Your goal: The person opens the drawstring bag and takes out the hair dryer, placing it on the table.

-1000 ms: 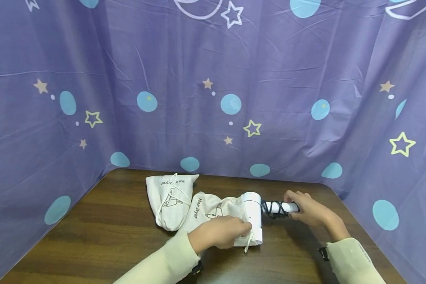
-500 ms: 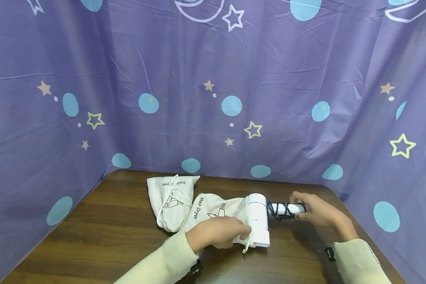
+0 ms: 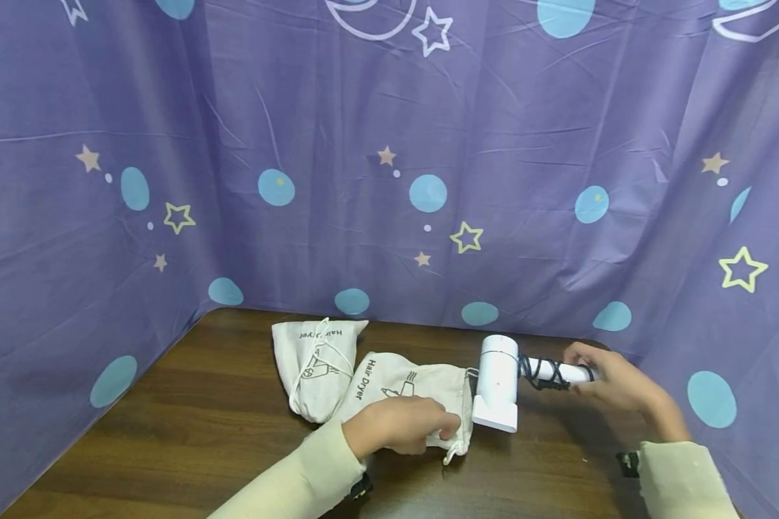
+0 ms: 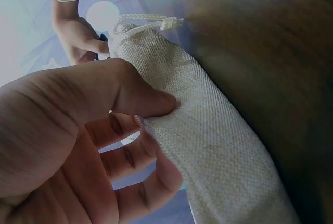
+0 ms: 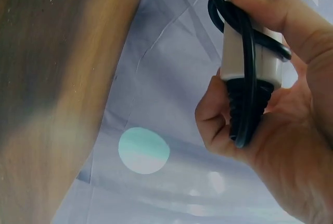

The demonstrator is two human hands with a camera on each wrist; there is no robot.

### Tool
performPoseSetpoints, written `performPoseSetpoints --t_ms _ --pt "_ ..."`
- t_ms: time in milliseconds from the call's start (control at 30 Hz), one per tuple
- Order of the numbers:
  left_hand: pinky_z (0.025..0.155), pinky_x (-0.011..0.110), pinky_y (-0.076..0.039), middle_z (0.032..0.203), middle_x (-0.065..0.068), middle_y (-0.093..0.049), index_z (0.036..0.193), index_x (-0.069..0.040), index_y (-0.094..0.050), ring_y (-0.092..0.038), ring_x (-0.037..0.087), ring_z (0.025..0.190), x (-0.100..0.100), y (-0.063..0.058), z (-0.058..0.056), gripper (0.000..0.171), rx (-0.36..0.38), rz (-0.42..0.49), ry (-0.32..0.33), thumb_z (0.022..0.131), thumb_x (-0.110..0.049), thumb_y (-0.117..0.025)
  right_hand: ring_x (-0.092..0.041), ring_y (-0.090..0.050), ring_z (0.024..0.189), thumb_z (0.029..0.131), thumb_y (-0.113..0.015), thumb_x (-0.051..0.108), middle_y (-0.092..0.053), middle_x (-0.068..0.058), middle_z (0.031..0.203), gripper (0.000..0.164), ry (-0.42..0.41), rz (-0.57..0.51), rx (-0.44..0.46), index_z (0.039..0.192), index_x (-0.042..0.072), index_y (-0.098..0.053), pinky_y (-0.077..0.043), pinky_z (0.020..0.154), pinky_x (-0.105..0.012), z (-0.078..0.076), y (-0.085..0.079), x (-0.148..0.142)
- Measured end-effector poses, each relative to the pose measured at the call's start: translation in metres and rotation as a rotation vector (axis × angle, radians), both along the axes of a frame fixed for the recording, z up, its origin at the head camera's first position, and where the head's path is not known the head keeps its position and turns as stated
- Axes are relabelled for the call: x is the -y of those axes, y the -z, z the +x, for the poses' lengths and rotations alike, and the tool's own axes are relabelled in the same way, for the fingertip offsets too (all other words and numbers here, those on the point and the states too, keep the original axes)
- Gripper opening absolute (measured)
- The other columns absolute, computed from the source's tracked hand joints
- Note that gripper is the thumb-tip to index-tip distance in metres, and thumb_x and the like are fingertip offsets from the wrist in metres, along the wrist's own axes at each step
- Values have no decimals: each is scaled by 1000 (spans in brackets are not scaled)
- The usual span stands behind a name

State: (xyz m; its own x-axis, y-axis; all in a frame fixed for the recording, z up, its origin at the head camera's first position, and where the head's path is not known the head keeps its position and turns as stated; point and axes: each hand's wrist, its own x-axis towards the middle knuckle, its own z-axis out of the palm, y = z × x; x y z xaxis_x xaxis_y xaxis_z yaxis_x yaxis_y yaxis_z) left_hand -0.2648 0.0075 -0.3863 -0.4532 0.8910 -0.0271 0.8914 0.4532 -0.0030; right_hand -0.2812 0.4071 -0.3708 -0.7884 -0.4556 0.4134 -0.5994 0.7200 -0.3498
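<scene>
A white hair dryer (image 3: 497, 378) is held by its handle in my right hand (image 3: 613, 378), at the right of the table. Black cord (image 5: 245, 31) winds round the handle, and in the right wrist view my thumb and fingers grip its lower end. The dryer's head stands just right of the mouth of a cream drawstring bag (image 3: 451, 386) printed "Hair Dryer". My left hand (image 3: 402, 424) pinches the bag's near edge; the left wrist view shows the thumb on top of the cloth (image 4: 208, 125) and curled fingers beneath. A knotted drawstring (image 4: 169, 23) hangs at the bag's mouth corner.
A second cream drawstring bag (image 3: 321, 371), also printed "Hair Dryer", lies to the left, bulging, its cord across it. Both are on a brown wooden table (image 3: 188, 418). A purple patterned curtain (image 3: 363, 252) encloses the back and sides.
My right hand has moved right with the hair dryer, whose head has come away from the bag's mouth, baring the bag's edge. My left hand has kept its hold in place.
</scene>
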Motion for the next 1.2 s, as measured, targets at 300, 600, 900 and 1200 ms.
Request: performPoseSetpoints --t_ms 300,600,900,1200 --pt "57 18 -39 82 -9 -53 98 -23 -58 -49 6 69 -1 -2 5 42 -13 -11 3 74 4 -78 -7 -54 70 74 -83 4 -63 6 80 40 188 -6 -60 102 18 -59 -43 62 -30 -2 1 -11" --pt "59 18 -39 82 -9 -54 98 -24 -58 -50 6 70 -2 0 4 42 -14 -21 9 74 3 -79 -16 -47 63 74 -85 7 -56 1 70 38 360 -46 -65 101 11 -58 -38 60 -36 -6 10 -16" --pt "59 18 -39 81 -9 -52 98 -25 -58 -49 6 70 -2 1 5 42 -9 -30 5 74 3 -80 -33 -54 69 76 -78 8 -59 -15 76 35 580 -91 -33 102 3 -54 -39 58 -45 -11 21 -12" --pt "58 19 -39 80 -9 -51 97 -24 -58 -49 6 69 -2 -3 6 42 -10 -31 1 74 4 -79 -59 -54 92 80 -71 10 -62 -32 89 33 759 -161 49 100 -3 -48 -33 75 -64 -10 25 -4"
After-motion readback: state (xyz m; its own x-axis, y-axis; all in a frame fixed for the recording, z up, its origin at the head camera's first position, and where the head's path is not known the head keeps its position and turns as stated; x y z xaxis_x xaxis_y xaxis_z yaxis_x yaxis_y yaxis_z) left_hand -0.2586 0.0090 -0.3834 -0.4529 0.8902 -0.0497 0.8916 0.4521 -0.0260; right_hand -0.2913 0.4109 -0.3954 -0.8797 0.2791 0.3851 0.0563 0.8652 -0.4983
